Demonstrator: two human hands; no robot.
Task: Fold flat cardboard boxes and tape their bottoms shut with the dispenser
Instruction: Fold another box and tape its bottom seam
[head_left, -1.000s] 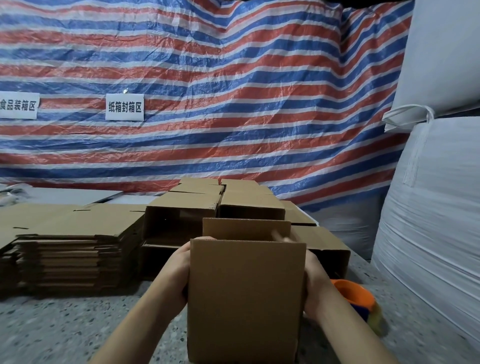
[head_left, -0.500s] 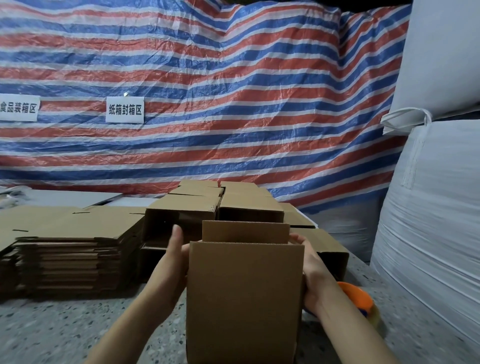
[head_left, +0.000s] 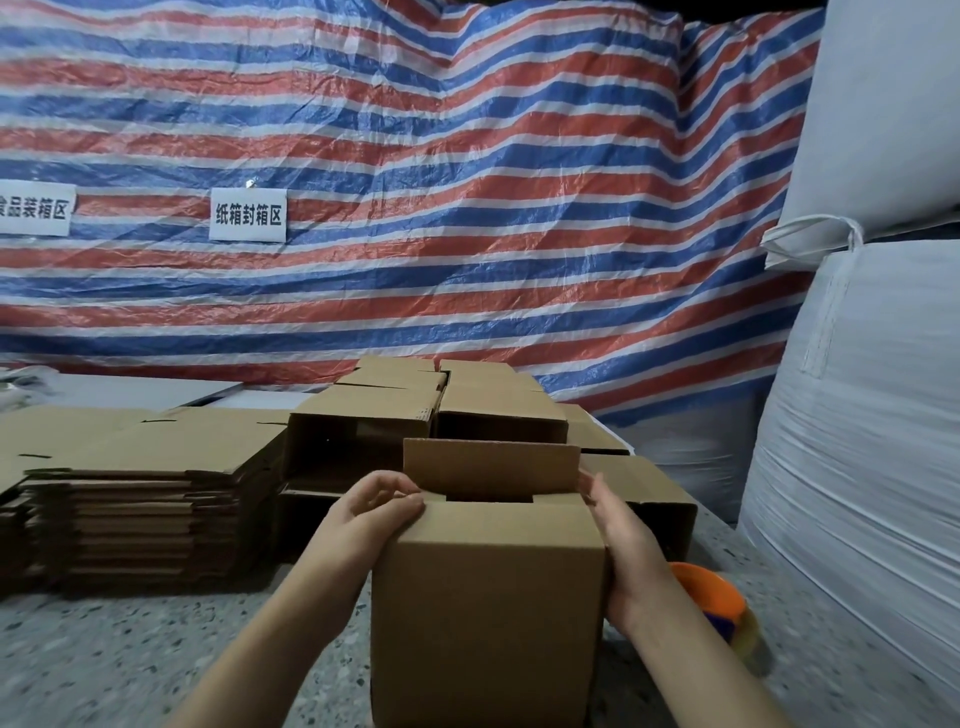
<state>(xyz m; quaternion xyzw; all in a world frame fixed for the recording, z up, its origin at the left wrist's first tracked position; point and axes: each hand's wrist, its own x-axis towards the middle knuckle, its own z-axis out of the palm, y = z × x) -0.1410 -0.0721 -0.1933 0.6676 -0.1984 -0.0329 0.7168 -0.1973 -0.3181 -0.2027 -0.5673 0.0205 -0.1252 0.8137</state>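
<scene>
A cardboard box stands upright on the speckled table directly in front of the person, its lower edge cut off by the bottom of the view. The left hand sits at the box's upper left corner, fingers curled over the edge and pressing a flap down at the top. The right hand lies flat against the box's right side, fingers fairly straight and reaching up to the top edge, so the box is held between the two hands. The far flap stands upright behind the dark gap at the top; the inside of the box cannot be seen. Just right of the right wrist, an orange tape dispenser rests on the table, partly hidden by the forearm and blurred, so its shape is hard to make out. To the left lies a stack of flat cardboard boxes. Behind the held box sit folded boxes, some with their open sides facing the camera. Large white sacks rise at the right, and a striped tarp with two white signs hangs at the back.
</scene>
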